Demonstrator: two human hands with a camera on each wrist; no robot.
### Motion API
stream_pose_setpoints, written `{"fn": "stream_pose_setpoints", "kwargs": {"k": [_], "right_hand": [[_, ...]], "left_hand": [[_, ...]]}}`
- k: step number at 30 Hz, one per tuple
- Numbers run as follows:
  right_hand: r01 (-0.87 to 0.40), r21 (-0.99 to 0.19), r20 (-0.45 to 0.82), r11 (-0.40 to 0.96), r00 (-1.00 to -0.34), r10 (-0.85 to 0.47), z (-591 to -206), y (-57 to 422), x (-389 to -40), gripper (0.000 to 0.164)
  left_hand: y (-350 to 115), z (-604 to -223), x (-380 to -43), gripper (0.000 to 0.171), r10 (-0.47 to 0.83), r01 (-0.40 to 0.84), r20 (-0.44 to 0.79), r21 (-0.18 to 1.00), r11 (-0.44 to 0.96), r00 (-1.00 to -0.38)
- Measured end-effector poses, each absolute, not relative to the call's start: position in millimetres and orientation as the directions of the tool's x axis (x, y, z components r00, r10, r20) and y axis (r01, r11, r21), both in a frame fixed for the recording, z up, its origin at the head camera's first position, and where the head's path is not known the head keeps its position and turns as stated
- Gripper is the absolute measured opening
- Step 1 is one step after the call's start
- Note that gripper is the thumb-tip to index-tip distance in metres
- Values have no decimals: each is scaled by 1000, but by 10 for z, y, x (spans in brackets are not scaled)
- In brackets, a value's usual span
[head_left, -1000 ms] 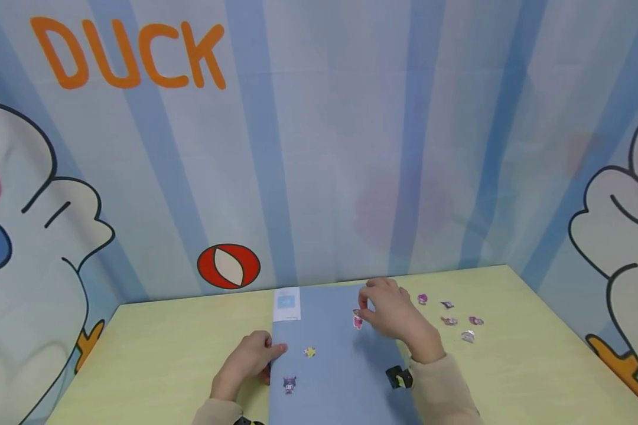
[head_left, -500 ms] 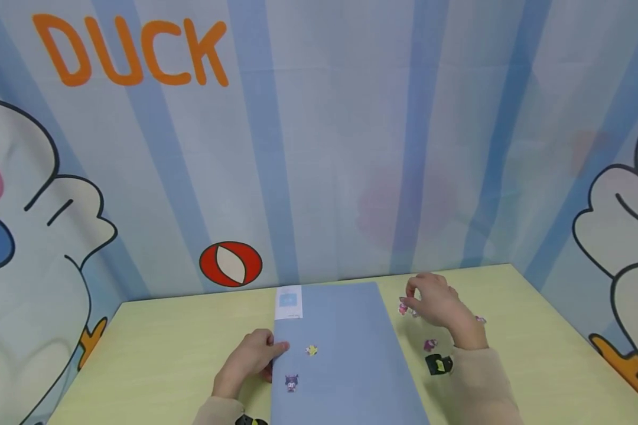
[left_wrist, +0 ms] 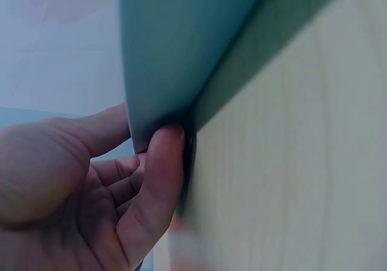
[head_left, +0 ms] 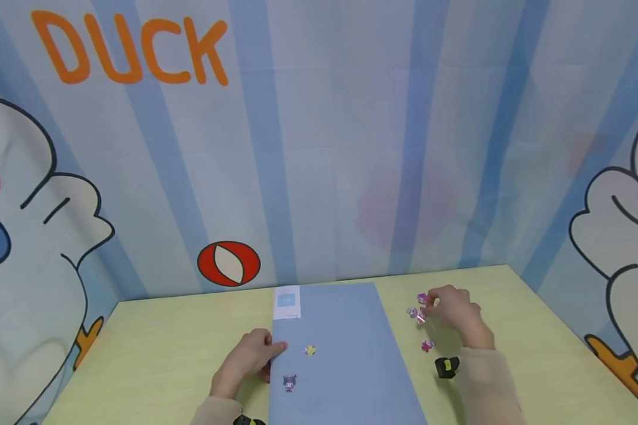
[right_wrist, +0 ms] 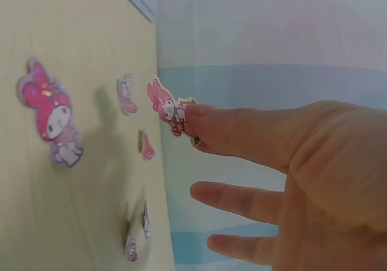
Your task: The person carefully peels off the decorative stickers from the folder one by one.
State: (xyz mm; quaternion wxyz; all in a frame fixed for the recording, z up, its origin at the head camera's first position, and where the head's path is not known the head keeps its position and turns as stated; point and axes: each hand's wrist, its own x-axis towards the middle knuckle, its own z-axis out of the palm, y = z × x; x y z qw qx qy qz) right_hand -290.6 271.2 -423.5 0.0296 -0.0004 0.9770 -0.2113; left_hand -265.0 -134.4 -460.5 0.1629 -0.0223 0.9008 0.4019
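My left hand pinches the left edge of a large blue sheet. In the left wrist view the thumb and a finger lie on opposite faces of that edge. Over the table to the right, my right hand holds a small pink-hooded character sticker between thumb and forefinger; the other fingers stay extended. Another pink-hooded sticker lies on the table nearby. On the sheet are a yellow sticker and a dark purple character sticker.
Several more stickers, such as a pink one, lie around the right hand, some partly hidden by it. A white label sits at the sheet's far left corner. Behind the pale yellow table hangs a striped blue curtain.
My right hand has moved right, from above the blue sheet to above the table stickers, still pinching its sticker. The left hand has stayed on the sheet's edge.
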Motion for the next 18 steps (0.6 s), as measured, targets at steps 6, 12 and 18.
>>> {"fn": "stream_pose_setpoints", "kwargs": {"k": [6, 12, 18], "right_hand": [[51, -412, -82, 910, -996, 18, -4280, 2689, -2893, 16], [70, -412, -120, 908, -993, 23, -4333, 2697, -2896, 17], [81, -411, -110, 908, -993, 39, -4403, 2713, -2912, 20]], "left_hand": [[-1344, -4611, -2664, 24, 111, -158, -305, 732, 663, -946], [-1342, -4604, -2654, 24, 116, -147, -295, 733, 664, -948], [-1345, -4586, -2632, 24, 116, -147, -292, 738, 659, -949]]}}
